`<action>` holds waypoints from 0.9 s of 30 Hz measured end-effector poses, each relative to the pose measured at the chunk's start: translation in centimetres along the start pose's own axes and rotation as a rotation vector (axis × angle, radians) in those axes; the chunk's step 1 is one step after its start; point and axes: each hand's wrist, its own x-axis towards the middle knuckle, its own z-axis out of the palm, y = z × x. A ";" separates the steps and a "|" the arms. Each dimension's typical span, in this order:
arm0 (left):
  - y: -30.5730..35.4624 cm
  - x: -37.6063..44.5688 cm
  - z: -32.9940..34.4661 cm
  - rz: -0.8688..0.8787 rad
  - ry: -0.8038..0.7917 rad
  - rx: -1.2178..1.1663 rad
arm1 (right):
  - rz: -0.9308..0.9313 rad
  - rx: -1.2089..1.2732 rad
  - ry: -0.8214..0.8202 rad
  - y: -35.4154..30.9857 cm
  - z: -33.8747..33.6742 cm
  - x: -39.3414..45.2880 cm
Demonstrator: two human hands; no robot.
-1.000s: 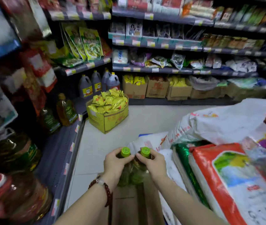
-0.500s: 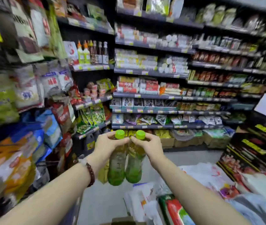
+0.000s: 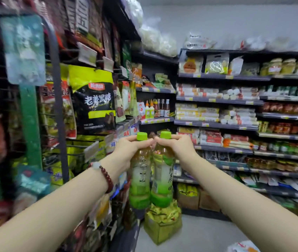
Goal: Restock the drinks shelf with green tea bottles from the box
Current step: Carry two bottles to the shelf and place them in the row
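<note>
Rising higher: both bottles (image 3: 150, 171), gripped.

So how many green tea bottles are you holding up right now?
2. The left bottle hangs from the left hand, and the right bottle hangs from the right hand. Each is gripped at the neck, and they hang side by side. Others may be out of view.

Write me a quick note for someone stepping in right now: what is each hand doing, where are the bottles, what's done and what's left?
Left hand: grips the neck of the left green tea bottle.
Right hand: grips the neck of the right green tea bottle.
Both bottles hang side by side, touching, lifted in front of the shelves.
Done: two bottles are out of the box, which is out of view.
Left: set both on the drinks shelf; no drinks shelf is clearly identifiable here.
</note>
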 end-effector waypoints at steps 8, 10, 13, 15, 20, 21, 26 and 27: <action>5.4 -5.4 -10.1 0.021 0.081 0.028 | -0.049 0.037 -0.133 -4.6 10.6 -3.4; 6.4 -6.1 -13.7 0.030 0.116 0.056 | -0.050 0.035 -0.143 -5.5 14.0 -3.9; 7.8 -7.0 -19.1 0.024 0.133 0.083 | -0.045 0.054 -0.146 -6.3 19.6 -5.1; 9.0 -7.8 -22.6 0.017 0.122 0.089 | -0.048 0.085 -0.165 -7.0 23.4 -6.0; 11.8 -9.1 -31.5 -0.013 0.137 0.134 | -0.036 0.044 -0.163 -9.1 31.9 -8.1; 12.2 -9.3 -33.1 -0.011 0.136 0.135 | -0.031 0.044 -0.167 -9.5 33.4 -8.4; 13.9 -9.6 -39.7 0.004 0.168 0.192 | -0.025 0.050 -0.191 -10.7 40.3 -8.8; 14.2 -9.6 -40.6 0.003 0.178 0.194 | -0.026 0.048 -0.190 -10.8 41.3 -8.7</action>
